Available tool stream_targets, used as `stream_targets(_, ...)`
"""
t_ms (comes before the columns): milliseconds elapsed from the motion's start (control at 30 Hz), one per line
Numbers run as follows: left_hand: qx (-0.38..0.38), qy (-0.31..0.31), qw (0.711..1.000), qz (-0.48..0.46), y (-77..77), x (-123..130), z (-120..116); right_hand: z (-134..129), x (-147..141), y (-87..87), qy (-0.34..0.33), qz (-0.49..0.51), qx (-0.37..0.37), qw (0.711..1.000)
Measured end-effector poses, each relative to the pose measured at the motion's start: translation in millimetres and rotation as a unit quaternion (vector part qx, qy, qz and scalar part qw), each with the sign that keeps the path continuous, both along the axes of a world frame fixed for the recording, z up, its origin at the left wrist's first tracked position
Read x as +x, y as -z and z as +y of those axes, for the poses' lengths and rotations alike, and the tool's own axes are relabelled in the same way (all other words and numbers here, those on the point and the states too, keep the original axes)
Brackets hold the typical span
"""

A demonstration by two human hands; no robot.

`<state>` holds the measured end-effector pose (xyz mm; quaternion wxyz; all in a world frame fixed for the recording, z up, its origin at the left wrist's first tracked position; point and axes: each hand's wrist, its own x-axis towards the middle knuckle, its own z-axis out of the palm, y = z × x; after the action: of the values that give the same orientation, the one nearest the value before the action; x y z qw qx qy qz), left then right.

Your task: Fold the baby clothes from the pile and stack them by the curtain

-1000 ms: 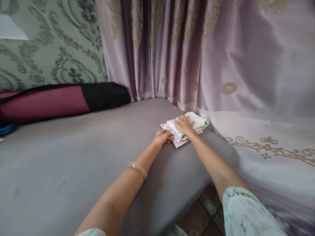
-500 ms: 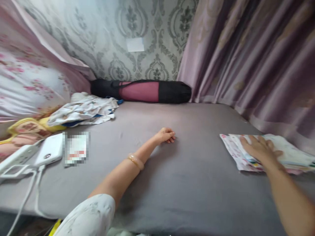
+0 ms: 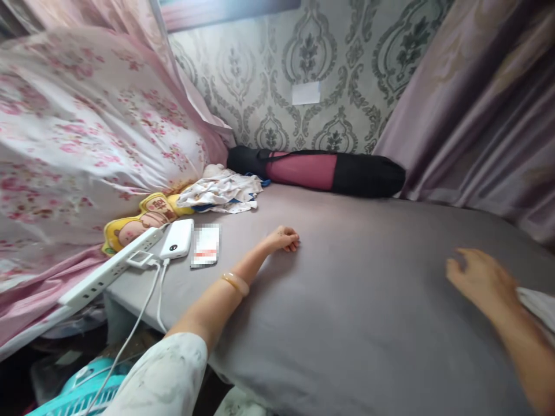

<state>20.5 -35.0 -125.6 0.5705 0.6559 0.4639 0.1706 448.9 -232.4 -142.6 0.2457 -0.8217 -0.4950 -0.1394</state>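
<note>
Resting on the grey bed sheet is my left hand, its fingers curled in and nothing visible in them. A pale bangle circles that forearm. To the right, my right hand is over the sheet with its thumb apart from the fingers. It is slightly blurred and holds nothing that I can see. Just beyond its wrist, part of a white cloth shows at the right edge of the view; the rest of that pile is out of view or behind my arm.
Left of my hands lie a white power bank with cables, a power strip and a blurred-out packet. Behind them are crumpled clothes and a yellow cushion. A black and pink rolled bag lies along the wall.
My right hand has come off the pile of folded cloths and lies to its left. The view has swung left, so most of the pile is out of sight. My left hand stays curled.
</note>
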Motion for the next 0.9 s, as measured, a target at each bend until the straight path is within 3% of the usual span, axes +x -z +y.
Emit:
stream_targets(167,-0.002,0.027,1.000,0.016,-5.4,-18,4,80,-114,27.1,-0.168,0.002,-0.067,0.984)
stream_targets(267,0.029,0.004,0.999,0.028,-12.7,-41,12,104,-172,34.3,-0.228,0.022,-0.097,0.969)
stream_targets(367,0.087,-0.072,0.994,0.006,-23.5,-72,27,112,-209,33.4,-0.249,0.038,-0.122,0.960)
stream_targets(533,0.192,-0.263,0.945,-0.014,-42.2,-137,70,109,-228,31.4,-0.239,0.039,-0.130,0.961)
stream_targets(667,0.311,-0.407,0.855,0.085,-51.6,-190,105,104,-231,34.0,-0.231,0.028,-0.116,0.966)
stream_targets(767,0.304,-0.489,0.799,0.171,-56.1,-220,121,103,-234,35.0,-0.224,0.010,-0.116,0.968)
stream_targets(833,0.287,-0.495,0.797,0.193,-57.4,-233,124,102,-235,35.0,-0.221,0.000,-0.119,0.968)
stream_targets(900,0.288,-0.456,0.822,0.183,-57.2,-242,124,102,-236,35.0,-0.218,-0.008,-0.121,0.968)
